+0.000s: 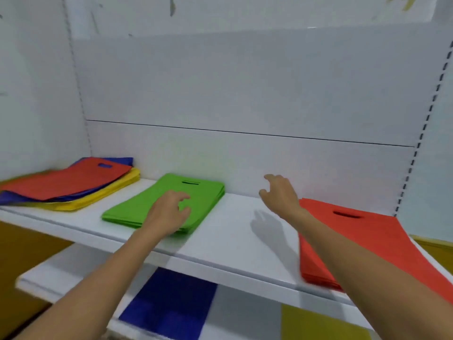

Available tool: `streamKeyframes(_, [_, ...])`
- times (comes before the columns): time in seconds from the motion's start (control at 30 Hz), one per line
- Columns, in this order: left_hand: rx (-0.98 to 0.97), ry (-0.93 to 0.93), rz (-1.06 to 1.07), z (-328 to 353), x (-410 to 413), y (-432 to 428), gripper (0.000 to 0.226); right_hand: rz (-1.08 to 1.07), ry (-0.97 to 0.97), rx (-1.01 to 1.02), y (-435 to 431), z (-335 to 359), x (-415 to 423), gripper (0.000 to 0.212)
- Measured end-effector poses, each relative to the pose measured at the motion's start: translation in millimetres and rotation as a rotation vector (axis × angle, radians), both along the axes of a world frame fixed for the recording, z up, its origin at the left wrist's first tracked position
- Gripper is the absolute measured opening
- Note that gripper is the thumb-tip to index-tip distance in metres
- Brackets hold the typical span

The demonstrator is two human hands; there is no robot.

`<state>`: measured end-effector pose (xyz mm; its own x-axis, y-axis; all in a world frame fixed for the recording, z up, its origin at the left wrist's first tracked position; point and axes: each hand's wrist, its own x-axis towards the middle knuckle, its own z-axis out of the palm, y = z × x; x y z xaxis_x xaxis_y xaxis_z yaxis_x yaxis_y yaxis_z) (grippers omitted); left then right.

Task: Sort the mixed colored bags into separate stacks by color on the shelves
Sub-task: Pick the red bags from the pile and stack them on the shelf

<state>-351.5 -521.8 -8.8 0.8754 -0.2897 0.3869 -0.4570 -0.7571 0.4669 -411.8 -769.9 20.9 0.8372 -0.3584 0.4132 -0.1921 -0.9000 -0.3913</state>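
Shelf (228, 241), left hand (169, 213) over green stack (208, 192), right hand (279, 193) hovering

I see bright, even light from above; the right hand (279, 192) throws a soft shadow on the shelf (232, 241). Lower edges are blurred, lines bend.

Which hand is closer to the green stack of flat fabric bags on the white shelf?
Left. The left hand is right over the green stack, fingers curled above its top bag. The right hand hovers off to the stack's right, above bare white shelf.
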Motion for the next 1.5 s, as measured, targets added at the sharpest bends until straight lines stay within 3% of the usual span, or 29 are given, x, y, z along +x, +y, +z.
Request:
streamKeyframes(0.3, [0.011,-0.053,0.342,-1,9,262,0.036,0.516,-0.011,-0.009,285,-11,111,0.049])
streamKeyframes(0.6, [0.025,-0.048,0.458,-14,65,360,0.034,0.651,-0.001,0.024,395,-20,192,0.052])
streamKeyframes(1.13, [-0.026,-0.017,0.387,-25,253,432,0.031,0.473,0.091,0.001,446,-39,362,0.049])
streamKeyframes(1.37, [-0.046,-0.063,0.153,-14,342,432,0.03,0.207,0.055,0.056,432,-31,389,0.042])
streamKeyframes(1.5, [0.052,-0.033,0.063,-13,380,441,0.029,0.014,0.07,0.098,426,-32,380,0.037])
